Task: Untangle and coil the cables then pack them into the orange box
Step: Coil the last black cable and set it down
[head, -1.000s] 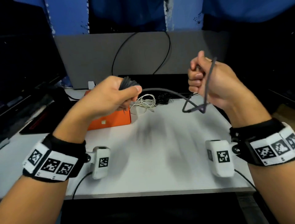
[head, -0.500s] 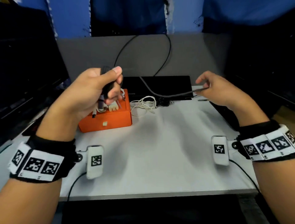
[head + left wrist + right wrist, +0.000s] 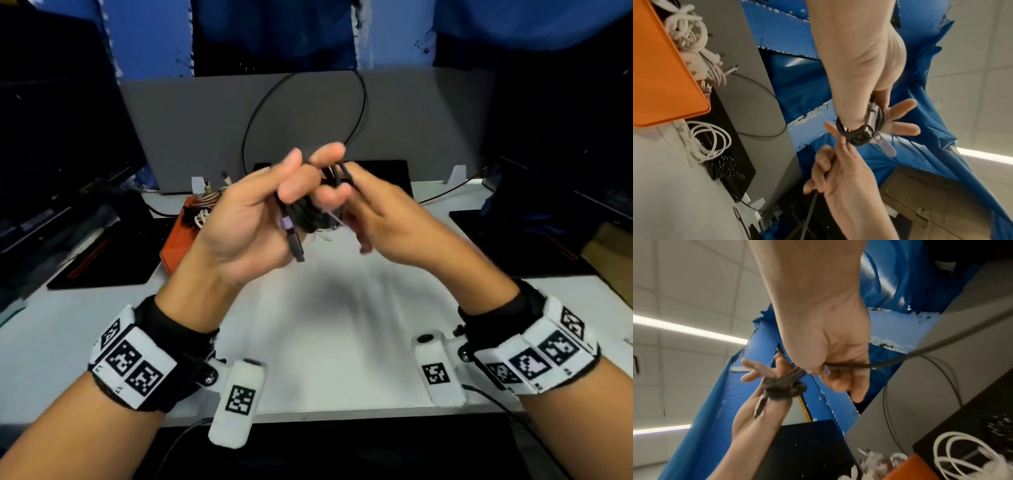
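Left hand (image 3: 253, 222) with black cable (image 3: 305, 216) above white table (image 3: 325, 325).

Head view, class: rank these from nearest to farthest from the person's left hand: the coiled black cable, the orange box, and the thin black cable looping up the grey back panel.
1. Coiled black cable: wrapped round the fingers of the left hand.
2. Orange box: on the white table, just left of and behind that hand.
3. Thin black cable loop: farthest, up against the grey back panel.
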Demonstrator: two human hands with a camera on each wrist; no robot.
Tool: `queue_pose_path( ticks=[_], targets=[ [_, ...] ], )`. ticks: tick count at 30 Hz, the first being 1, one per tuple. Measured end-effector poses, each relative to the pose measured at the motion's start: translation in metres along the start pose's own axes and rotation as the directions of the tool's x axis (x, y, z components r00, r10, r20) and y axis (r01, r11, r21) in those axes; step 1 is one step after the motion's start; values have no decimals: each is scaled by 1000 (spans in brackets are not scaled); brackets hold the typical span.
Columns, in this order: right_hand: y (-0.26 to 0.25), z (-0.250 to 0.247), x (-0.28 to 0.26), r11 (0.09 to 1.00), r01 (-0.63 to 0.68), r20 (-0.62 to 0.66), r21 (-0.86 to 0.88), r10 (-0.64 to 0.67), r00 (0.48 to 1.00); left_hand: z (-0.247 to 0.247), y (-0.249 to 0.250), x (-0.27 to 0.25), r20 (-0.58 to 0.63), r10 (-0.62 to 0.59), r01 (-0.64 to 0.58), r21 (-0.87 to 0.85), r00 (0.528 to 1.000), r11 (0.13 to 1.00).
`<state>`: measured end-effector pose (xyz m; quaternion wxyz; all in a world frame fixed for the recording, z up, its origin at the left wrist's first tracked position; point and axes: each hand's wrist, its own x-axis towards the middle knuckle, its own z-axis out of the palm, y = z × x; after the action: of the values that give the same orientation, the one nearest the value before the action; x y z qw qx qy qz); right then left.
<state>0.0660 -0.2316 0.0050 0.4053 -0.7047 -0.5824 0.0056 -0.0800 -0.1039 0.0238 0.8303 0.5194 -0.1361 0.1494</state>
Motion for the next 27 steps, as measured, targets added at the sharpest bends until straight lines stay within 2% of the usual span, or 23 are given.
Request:
queue_pose_path(
  ticks=[2, 4, 5, 6, 7, 9, 10, 11, 13, 15, 17, 20, 22, 24, 27],
  targets=[
    [0, 11, -3, 990, -76, 135, -116, 92, 987, -5, 1, 4, -127, 104, -118, -101, 986, 988],
    [-4, 19, -7, 969, -83, 338, -231, 160, 927, -11, 3, 6, -211, 162, -184, -84, 964, 979],
    [-8, 21, -9, 965, -49, 419, -259, 158, 894, -13, 3, 7, -241, 188, -184, 41, 952, 982],
    [-13, 20, -10, 964, 7, 463, -266, 122, 878, -14, 4, 7, -265, 225, -156, 256, 938, 954],
    [-18, 17, -11, 963, 69, 473, -261, 66, 879, -15, 3, 7, -253, 262, -109, 493, 931, 863],
    [-25, 6, -11, 964, 137, 378, -230, -41, 925, -16, 0, 4, -163, 242, 2, 832, 956, 555],
    [-27, -1, -10, 969, 136, 290, -204, -73, 954, -14, 0, 2, -121, 172, 37, 903, 978, 428],
    [-28, -8, -10, 977, 121, 199, -176, -85, 976, -13, 1, 0, -108, 77, 71, 924, 991, 375],
    [-28, -19, -10, 995, 74, 62, -61, -71, 996, -10, 2, -3, -101, -101, 134, 903, 990, 408],
    [-27, -25, -10, 993, 79, -32, 89, -76, 997, -10, 2, -6, -40, -196, 139, 842, 980, 522],
    [-25, -26, -10, 981, 116, -63, 153, -107, 992, -12, 3, -8, 51, -246, 126, 747, 968, 653],
    [-26, -21, -9, 969, 187, -43, 163, -183, 982, -10, 1, -10, 158, -233, 123, 510, 959, 851],
    [-26, -17, -8, 955, 211, -94, 207, -195, 976, -6, -5, -10, 184, -186, 117, 332, 965, 936],
    [-25, -17, -7, 954, 209, -150, 216, -180, 972, -1, -12, -8, 184, -146, 114, 173, 972, 978],
    [-20, -19, -6, 967, 185, -168, 176, -155, 973, 4, -15, -6, 156, -103, 96, 50, 982, 994]
  ],
)
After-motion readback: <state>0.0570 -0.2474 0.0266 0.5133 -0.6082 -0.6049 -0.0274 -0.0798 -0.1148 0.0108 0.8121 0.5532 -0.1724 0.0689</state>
